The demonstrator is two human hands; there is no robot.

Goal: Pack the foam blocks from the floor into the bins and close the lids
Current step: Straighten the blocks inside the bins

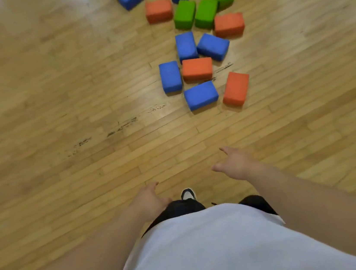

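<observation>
risk: scooping up too many soft foam blocks (201, 95) at once could let some squeeze out and drop, and a shoe (188, 194) could trip on the pile. left hand (149, 197) and right hand (235, 165) hang apart, fingers loose, holding nothing. the blocks lie scattered at 12 to 1 o'clock, some touching. open wood floor (55, 105) runs from 7 to 11 o'clock. no bins in view.

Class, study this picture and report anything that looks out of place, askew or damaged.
The foam blocks lie scattered on the wooden floor at jumbled angles, some touching. A broken line of dark scuff marks runs diagonally across the boards up to the pile; it looks like surface wear.
</observation>
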